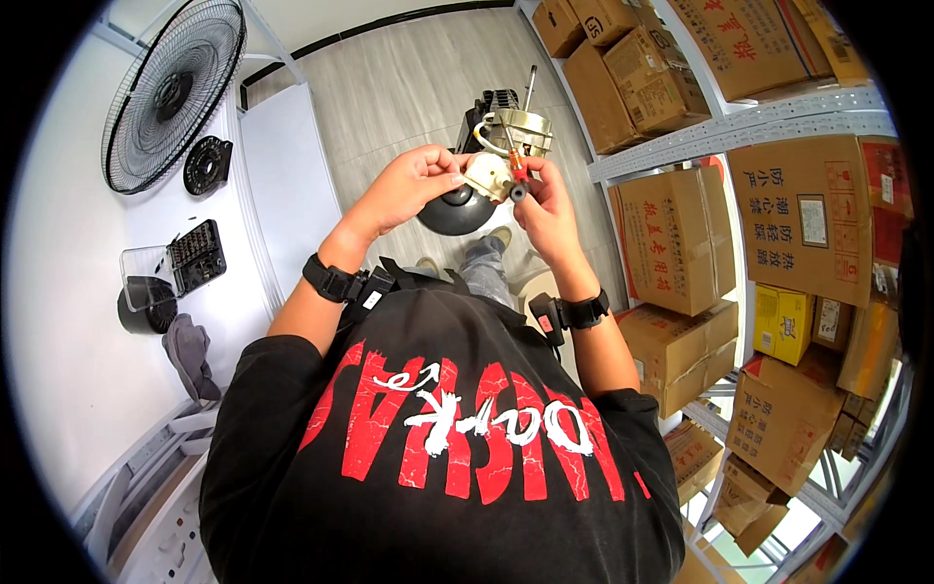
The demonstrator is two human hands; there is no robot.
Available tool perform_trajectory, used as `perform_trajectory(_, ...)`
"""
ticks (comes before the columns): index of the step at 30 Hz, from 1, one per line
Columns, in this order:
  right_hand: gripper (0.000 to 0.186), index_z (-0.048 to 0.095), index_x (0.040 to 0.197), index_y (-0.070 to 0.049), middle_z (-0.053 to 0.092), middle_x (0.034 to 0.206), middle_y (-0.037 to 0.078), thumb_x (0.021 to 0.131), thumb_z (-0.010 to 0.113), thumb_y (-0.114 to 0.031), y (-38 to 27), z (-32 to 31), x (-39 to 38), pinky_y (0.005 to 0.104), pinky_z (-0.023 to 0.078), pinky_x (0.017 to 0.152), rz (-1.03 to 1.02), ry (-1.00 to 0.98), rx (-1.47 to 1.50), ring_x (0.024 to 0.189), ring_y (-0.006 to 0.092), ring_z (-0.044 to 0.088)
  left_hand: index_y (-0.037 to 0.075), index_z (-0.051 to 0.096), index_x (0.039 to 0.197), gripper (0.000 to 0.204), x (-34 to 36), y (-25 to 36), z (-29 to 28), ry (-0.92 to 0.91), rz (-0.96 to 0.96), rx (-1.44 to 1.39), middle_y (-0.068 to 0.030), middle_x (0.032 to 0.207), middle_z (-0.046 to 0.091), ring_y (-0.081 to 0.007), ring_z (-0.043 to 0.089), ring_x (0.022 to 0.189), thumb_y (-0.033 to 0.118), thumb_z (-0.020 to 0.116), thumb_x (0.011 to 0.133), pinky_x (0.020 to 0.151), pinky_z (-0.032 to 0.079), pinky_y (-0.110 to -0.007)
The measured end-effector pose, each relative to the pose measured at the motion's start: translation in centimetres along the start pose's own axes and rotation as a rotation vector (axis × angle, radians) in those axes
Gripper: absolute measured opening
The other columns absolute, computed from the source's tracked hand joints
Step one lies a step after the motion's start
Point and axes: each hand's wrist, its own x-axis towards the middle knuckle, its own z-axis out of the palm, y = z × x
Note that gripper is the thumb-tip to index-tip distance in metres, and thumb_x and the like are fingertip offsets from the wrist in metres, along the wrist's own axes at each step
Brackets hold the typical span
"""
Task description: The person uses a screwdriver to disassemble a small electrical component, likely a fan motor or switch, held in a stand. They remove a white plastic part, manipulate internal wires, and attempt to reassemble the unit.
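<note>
My left hand (420, 183) pinches the side of a cream plastic housing (484, 179) with thumb and fingers. A red and black screwdriver (517, 167) is in my right hand (551, 216), its handle end toward me; its tip is hidden against the parts beyond. Just past the housing is a metal fan motor (530, 125) with a long thin shaft pointing away from me and a pale cable looping at its left. Below the hands, a round black fan base (453, 216) stands on the floor, partly covered by my left hand and the housing.
On the white table at left are a wire fan guard (175, 95), a round black plastic part (206, 164), an open screwdriver-bit case (197, 257), a black cup-shaped part (146, 306) and a grey cloth (191, 356). Shelving (749, 128) with cardboard boxes (676, 238) rises close on my right.
</note>
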Motion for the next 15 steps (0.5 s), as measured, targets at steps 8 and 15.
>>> perform_trajectory(8,0.024,0.054,0.117,-0.005,0.062,0.082,-0.001,0.094,0.059,-0.009,-0.6,-0.1,-0.4,0.021,0.037,0.054,0.045,-0.057,0.048,0.063,0.003,0.047,0.003,0.058,0.093,0.002,-0.4,0.2,0.3,-0.002,0.098,-0.062,-0.0172,0.131,0.06,-0.0119,0.058,0.105,0.005,0.057,0.093,0.096,0.045,-0.028)
perform_trajectory(15,0.017,0.06,0.101,-0.005,0.061,0.078,-0.003,0.093,0.066,-0.019,-0.4,0.3,0.0,0.0215,0.037,0.054,0.088,0.024,-0.088,0.062,0.0032,0.048,0.003,0.057,0.092,0.002,0.1,-0.6,0.9,0.025,0.162,-0.013,-0.0174,0.128,0.061,-0.0142,0.06,0.106,0.003,0.057,0.093,0.096,0.046,-0.029)
